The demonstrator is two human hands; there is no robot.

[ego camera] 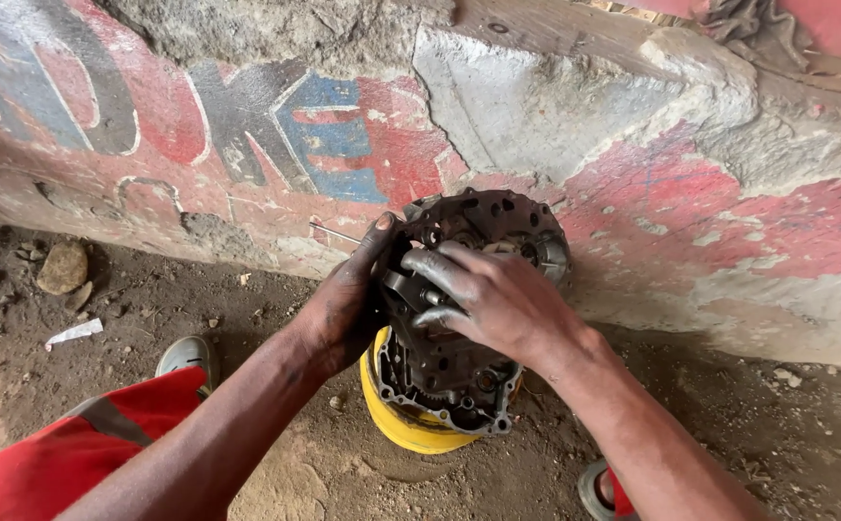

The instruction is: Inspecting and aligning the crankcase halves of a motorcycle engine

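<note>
Head view, the only view supplied. One dark metal engine casing (459, 318) stands on edge on one yellow container (411, 420), which sits on the dirt ground (276, 473) just in front of a painted, crumbling wall (633, 174).

The left hand (348, 299) grips the casing's left side, thumb raised along the upper edge; its other fingers are hidden behind the metal, so I cannot tell how they lie. The right hand (498, 299) lies over the casing's face, fingers (440, 265) slightly spread and curled onto an inner part near the centre; whether they pinch something small cannot be seen. Both hands are blackened with grease.

Risks, as judged: the casing is balanced on the container's rim and propped only by the hands; greasy skin could slip and let it tip onto the ground. Any loose part would be lost in the dirt, and grit could get inside. A thin wire (336, 233) near the left thumb could snag.

Count: one casing, one container, two hands, two shoes (187, 355), one stone (62, 267), one white scrap (73, 333).
</note>
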